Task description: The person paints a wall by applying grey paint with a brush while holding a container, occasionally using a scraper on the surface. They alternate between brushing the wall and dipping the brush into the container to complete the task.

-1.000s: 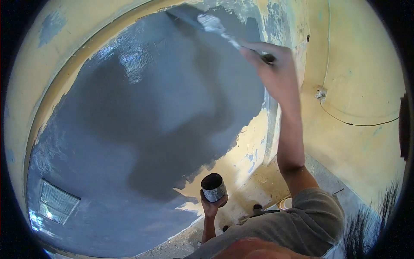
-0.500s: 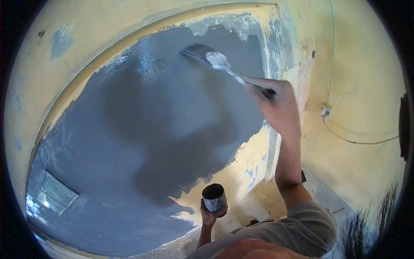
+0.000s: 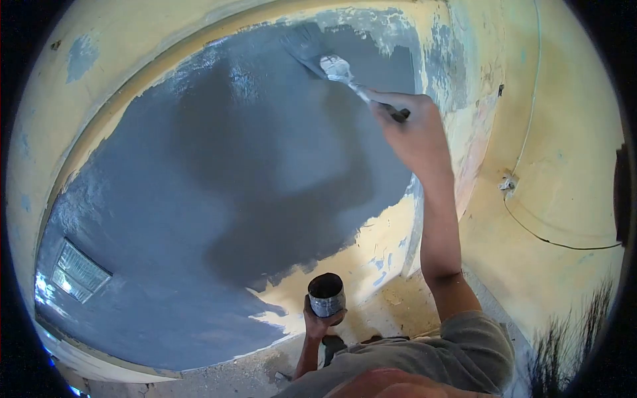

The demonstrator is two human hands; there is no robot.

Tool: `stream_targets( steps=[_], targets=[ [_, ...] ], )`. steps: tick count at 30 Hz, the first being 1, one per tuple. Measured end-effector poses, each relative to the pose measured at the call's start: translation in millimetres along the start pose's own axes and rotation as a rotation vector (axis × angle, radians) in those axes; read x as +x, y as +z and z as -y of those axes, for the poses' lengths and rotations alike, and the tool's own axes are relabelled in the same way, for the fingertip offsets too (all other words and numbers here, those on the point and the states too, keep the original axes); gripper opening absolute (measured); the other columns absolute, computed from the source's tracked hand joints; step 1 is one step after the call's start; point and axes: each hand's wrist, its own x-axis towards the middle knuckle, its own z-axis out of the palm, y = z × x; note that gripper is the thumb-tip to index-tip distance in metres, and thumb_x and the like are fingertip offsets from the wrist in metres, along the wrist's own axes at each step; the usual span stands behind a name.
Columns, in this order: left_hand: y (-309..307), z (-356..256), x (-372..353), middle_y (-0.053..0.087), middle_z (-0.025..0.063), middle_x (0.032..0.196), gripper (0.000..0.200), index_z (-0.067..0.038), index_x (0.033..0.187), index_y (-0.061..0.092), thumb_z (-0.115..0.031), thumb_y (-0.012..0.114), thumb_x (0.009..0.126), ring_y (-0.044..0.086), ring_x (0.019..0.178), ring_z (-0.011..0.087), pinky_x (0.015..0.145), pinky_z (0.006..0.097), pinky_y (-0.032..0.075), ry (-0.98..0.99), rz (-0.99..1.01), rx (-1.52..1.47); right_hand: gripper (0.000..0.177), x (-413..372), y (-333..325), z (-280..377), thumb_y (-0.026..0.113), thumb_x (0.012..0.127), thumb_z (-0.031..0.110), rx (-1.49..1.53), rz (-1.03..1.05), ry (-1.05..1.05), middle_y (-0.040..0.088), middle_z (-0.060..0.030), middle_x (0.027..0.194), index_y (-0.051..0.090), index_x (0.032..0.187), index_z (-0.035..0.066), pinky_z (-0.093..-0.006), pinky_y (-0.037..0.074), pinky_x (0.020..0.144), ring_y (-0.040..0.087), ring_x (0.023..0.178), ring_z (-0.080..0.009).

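Note:
My right hand (image 3: 415,132) is raised, its fingers wrapped round the handle of a paintbrush (image 3: 337,69). The dark bristles lie against the upper part of a wall coated in grey paint (image 3: 199,166); the base of the brush is smeared whitish. Low in the view, my left hand (image 3: 322,322) holds a round can (image 3: 327,296) upright by its lower part. The can's inside looks dark, and its outside is streaked with grey.
Bare yellow wall (image 3: 388,229) shows below the grey area. A yellow side wall (image 3: 564,172) at the right carries a cable and a small fitting (image 3: 508,184). A louvred opening (image 3: 81,270) is at the lower left. The floor (image 3: 265,363) is speckled.
The view has shifted a little. My right hand and the brush have moved up the wall, and the bristles now appear spread against it. My left hand still holds the can.

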Motion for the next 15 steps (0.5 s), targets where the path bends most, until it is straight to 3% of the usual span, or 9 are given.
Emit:
stream_targets(
  steps=[2,4,7,11,15],
  targets=[
    [-7.5,-4.9,-3.7,0.063,0.0116,0.111,0.082,-0.004,0.12,0.049,-0.022,0.093,0.053,0.062,0.099,0.0231,0.085,0.0375,0.052,-0.018,0.04,-0.06,0.022,-15.1,-2.7,-3.0,0.066,0.085,0.011,0.052,0.036,0.07,0.06,-0.0089,0.061,0.072,0.105,0.005,-0.0244,0.036,0.049,0.042,0.052,-0.0061],
    [-16.3,-3.0,-2.1,0.063,0.012,0.111,0.081,-0.003,0.12,0.049,-0.021,0.093,0.054,0.062,0.099,0.0229,0.086,0.0378,0.052,0.001,0.047,0.097,0.023,-33.3,-22.2,3.3,0.066,0.086,0.01,0.14,-0.032,0.087,0.044,0.0014,0.059,0.071,0.108,0.007,-0.0261,0.029,0.047,0.033,0.054,-0.0059],
    [-18.9,-27.4,-3.0,0.064,0.0113,0.111,0.081,-0.003,0.121,0.049,-0.017,0.092,0.053,0.063,0.099,0.0233,0.087,0.0381,0.052,-0.042,-0.024,0.073,0.023,-15.2,-26.6,12.4,0.066,0.086,0.009,0.157,-0.084,0.004,0.043,0.0015,0.058,0.071,0.109,0.007,-0.025,0.028,0.047,0.031,0.054,-0.0056],
    [-27.3,-2.3,-5.8,0.063,0.0113,0.111,0.083,-0.003,0.122,0.049,-0.016,0.092,0.053,0.063,0.099,0.0239,0.088,0.0386,0.052,-0.045,-0.047,0.041,0.024,-7.7,10.6,-6.0,0.068,0.085,0.011,0.092,-0.074,-0.023,0.047,0.0076,0.06,0.072,0.109,0.007,-0.0214,0.023,0.046,0.029,0.052,-0.0018],
    [-22.5,9.5,-4.9,0.063,0.0119,0.113,0.086,-0.003,0.125,0.047,-0.018,0.092,0.053,0.062,0.1,0.0244,0.088,0.0397,0.051,-0.065,-0.089,-0.037,0.023,-23.8,-27.7,8.4,0.068,0.085,0.011,0.133,-0.061,0.041,0.047,0.0077,0.058,0.072,0.107,0.006,-0.0215,0.024,0.046,0.032,0.051,-0.0019]
  ],
)
